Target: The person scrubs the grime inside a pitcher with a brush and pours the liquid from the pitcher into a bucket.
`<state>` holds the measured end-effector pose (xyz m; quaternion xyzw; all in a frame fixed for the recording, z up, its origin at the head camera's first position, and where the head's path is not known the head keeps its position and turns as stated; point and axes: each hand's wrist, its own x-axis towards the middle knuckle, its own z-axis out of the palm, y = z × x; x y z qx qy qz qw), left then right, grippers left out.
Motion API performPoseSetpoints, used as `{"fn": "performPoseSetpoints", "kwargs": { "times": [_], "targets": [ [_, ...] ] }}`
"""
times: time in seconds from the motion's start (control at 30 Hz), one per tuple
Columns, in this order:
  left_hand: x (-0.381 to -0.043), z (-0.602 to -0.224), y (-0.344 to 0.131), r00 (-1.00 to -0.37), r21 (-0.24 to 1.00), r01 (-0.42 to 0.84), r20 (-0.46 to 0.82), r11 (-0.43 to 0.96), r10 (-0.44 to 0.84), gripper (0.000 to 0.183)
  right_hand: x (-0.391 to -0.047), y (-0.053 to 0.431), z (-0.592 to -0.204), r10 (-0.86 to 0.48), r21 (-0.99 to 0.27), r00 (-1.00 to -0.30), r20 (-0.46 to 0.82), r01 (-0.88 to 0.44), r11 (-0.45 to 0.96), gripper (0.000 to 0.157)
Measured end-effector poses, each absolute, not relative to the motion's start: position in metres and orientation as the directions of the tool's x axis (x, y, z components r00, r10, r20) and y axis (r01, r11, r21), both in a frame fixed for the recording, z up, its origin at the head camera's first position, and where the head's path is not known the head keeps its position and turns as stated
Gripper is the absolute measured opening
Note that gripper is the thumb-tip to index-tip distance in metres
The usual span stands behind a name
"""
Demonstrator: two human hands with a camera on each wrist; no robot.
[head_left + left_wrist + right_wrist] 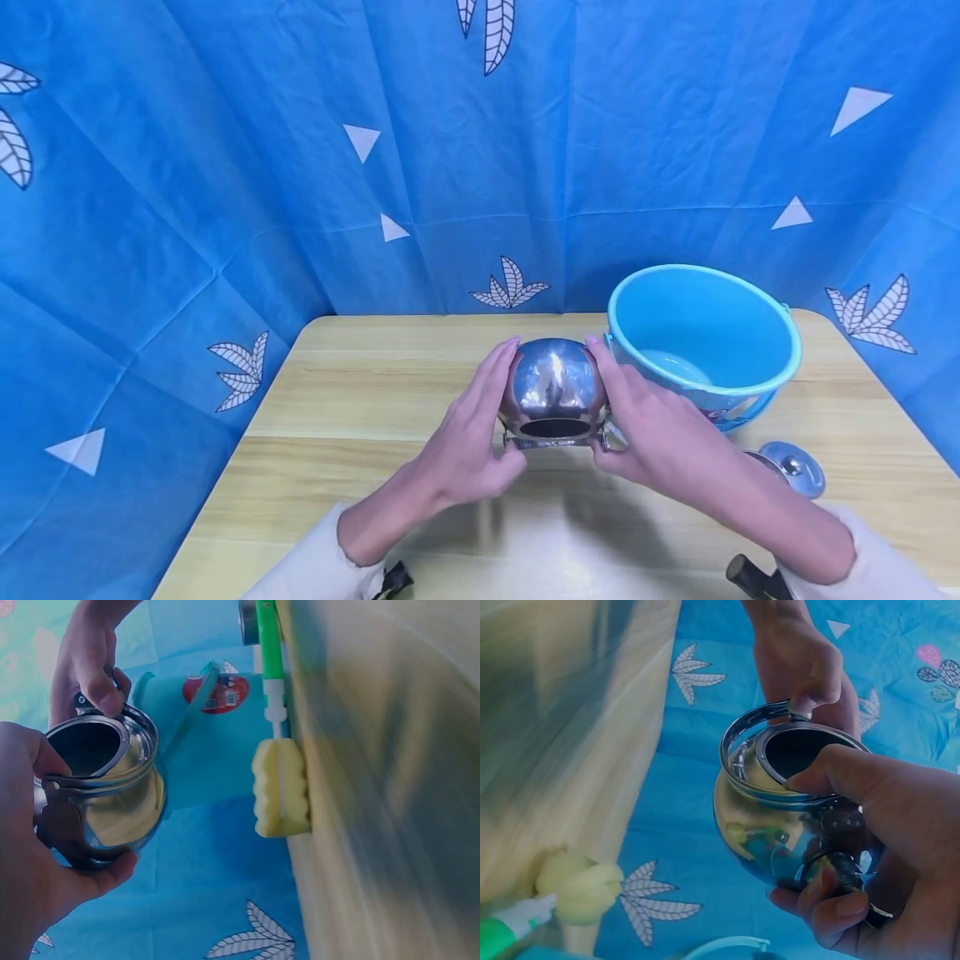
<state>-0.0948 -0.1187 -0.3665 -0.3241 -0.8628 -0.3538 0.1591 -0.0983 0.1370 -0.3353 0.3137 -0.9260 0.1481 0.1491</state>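
A shiny round metal kettle (553, 383) is held up off the table, tilted, in both hands. My left hand (476, 429) grips one side, thumb low and fingers along the body. On the other side my right hand (652, 425) holds it, with its thumb at the rim of the opening (802, 754) in the right wrist view. That view also shows right-hand fingers curled near the spout (836, 866). The wrist views show the opening uncovered, with the metal handle (139, 724) folded down around it. The kettle's inside is dark.
A light blue bucket (783, 358) stands at the back right of the wooden table (360, 375). A round metal lid (798, 467) lies in front of it. The left wrist view shows a yellow sponge brush (281, 791) with a green handle. Blue patterned cloth (465, 167) hangs behind.
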Motion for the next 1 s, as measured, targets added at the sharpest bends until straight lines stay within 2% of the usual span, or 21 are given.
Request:
{"fn": "performPoseSetpoints", "kwargs": {
  "times": [0.27,0.5,0.7,1.0],
  "targets": [
    [-0.096,-0.381,-0.123,-0.790,0.575,0.613,0.420,0.542,0.447,0.116,-0.102,0.135,-0.349,-0.531,-0.271,-0.806,0.261,-0.589,0.762,0.119],
    [-0.096,-0.392,-0.127,-0.817,0.603,0.573,0.372,0.554,0.440,0.116,-0.107,0.134,-0.360,-0.554,-0.343,-0.813,0.181,-0.580,0.739,0.121],
    [-0.100,-0.401,-0.132,-0.797,0.546,0.601,0.360,0.584,0.484,0.109,-0.110,0.136,-0.366,-0.609,-0.426,-0.789,0.078,-0.579,0.695,0.127],
    [-0.106,-0.412,-0.138,-0.790,0.509,0.607,0.298,0.610,0.536,0.106,-0.115,0.140,-0.374,-0.647,-0.509,-0.761,-0.053,-0.537,0.673,0.122]
  ]
}}
